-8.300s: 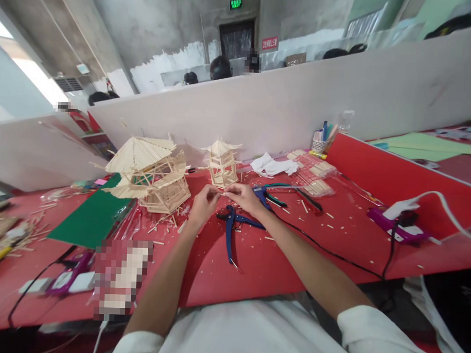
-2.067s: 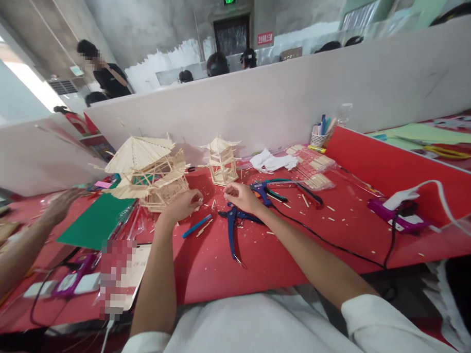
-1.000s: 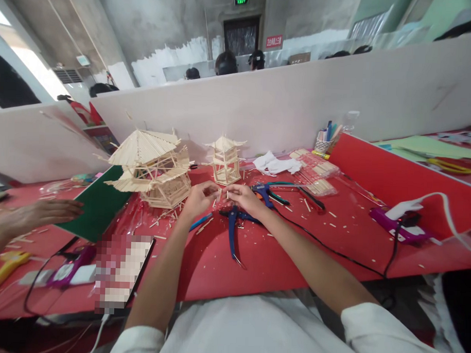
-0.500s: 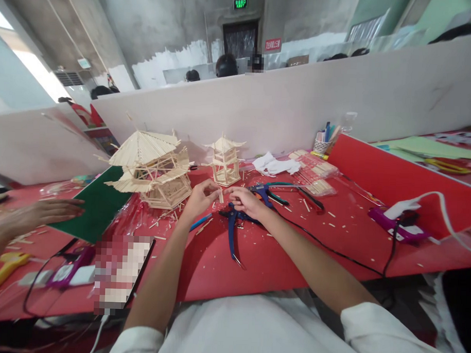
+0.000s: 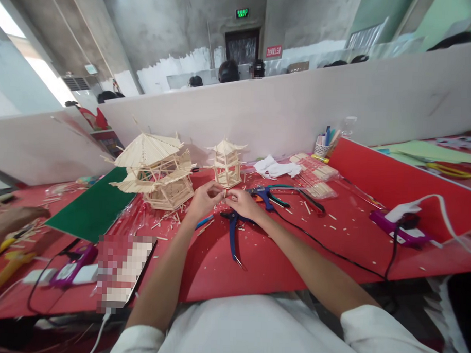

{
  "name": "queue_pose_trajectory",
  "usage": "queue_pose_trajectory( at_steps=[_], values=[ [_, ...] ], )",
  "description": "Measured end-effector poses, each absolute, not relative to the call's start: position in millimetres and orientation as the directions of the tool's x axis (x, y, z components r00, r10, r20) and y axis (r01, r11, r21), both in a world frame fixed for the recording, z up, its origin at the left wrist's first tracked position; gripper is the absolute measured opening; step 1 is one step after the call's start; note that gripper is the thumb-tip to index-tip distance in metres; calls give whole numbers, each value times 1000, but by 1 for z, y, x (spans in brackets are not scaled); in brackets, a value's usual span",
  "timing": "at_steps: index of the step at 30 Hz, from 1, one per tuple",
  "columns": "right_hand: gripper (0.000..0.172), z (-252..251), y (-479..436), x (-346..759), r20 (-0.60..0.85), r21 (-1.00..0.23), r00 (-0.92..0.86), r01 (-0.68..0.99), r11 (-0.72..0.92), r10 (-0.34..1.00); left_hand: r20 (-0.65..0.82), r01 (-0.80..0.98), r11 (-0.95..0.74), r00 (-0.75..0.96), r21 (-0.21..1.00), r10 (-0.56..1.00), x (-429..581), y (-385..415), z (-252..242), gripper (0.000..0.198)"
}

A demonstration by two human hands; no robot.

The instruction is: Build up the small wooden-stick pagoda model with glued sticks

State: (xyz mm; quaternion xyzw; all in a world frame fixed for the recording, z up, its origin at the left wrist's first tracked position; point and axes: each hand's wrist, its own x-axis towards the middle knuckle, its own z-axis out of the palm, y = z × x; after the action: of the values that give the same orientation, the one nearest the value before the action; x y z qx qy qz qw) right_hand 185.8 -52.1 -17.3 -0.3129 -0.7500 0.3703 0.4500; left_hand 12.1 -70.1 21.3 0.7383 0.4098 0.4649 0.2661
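Observation:
Just in front of the small wooden pavilion (image 5: 227, 163), my left hand (image 5: 207, 199) pinches a short wooden piece (image 5: 224, 193). The fingers of my right hand (image 5: 240, 202) are closed on the same piece from the other side, and the fingertips of both hands nearly meet. A larger stick pavilion (image 5: 154, 168) stands to the left. Blue-handled pliers (image 5: 232, 233) lie below my right hand, beside a blue glue gun (image 5: 264, 193). A blue pen (image 5: 204, 222) rests by my left wrist.
Another person's hand (image 5: 21, 218) is at the far left, near a yellow glue gun (image 5: 10, 269). Also around are a green board (image 5: 91, 207), a phone (image 5: 126, 273), power strips, a black cable, stick packs (image 5: 316, 174), white cloth (image 5: 274, 166) and a red board (image 5: 405, 190).
My hands have come together, with my right fingers now at the wooden piece held in my left. The other person's hand has moved left. The view has shifted slightly.

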Motion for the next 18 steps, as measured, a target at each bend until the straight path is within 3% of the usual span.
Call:
queue_pose_trajectory(
  at_steps=[12, 18],
  values=[
    [18, -13, -56, 189, 501, -785, -332, 214, 581, 799, 528, 470, -589, 271, 658, 805, 14, -70, 19, 14],
    [15, -5, -64, 190, 504, -658, -340, 444, 608, 794, 506, 485, -605, 333, 632, 796, 13, -69, 17, 17]
  ],
)
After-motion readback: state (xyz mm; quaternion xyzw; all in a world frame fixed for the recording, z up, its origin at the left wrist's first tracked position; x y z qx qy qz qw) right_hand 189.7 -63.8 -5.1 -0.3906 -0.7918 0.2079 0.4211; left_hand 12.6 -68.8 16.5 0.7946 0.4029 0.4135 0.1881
